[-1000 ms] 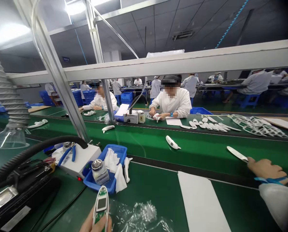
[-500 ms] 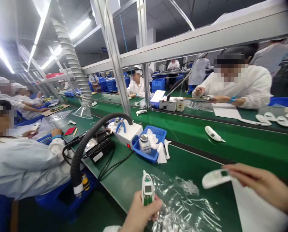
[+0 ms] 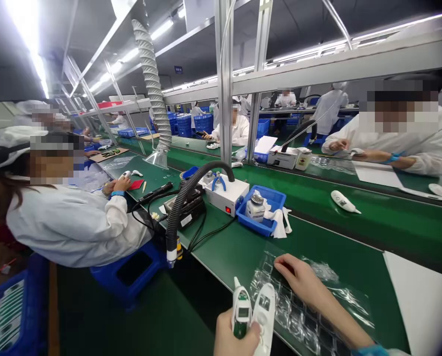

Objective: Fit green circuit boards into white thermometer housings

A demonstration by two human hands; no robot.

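From the head camera, the left hand (image 3: 236, 337) is closed around two pieces at the bottom of the view: an open white thermometer body (image 3: 242, 311), with its green circuit board and small grey display showing, and a white thermometer shell (image 3: 265, 314) pressed just beside it. The right hand (image 3: 302, 282) is apart from the left, its fingers (image 3: 286, 264) extended and resting on a clear plastic blister tray (image 3: 302, 306), with a blue cuff (image 3: 373, 351) at the wrist.

The tray lies on the green surface (image 3: 236, 262), near a white sheet (image 3: 421, 301). Beyond it stands a blue plastic bin (image 3: 260, 222) holding a labelled bottle (image 3: 255, 207) and white cloths (image 3: 278, 223); its label is too small to read. Next to the bin is a white bench unit (image 3: 226, 196) with a red light, carrying blue-handled pliers (image 3: 218, 183). A black hose (image 3: 178, 210) arches over beside a black soldering station (image 3: 187, 210).

To the left, a co-worker in a white coat (image 3: 72, 227) works at the same bench. Across the belt, another co-worker's hands (image 3: 339, 146) work near a white thermometer (image 3: 343, 201).
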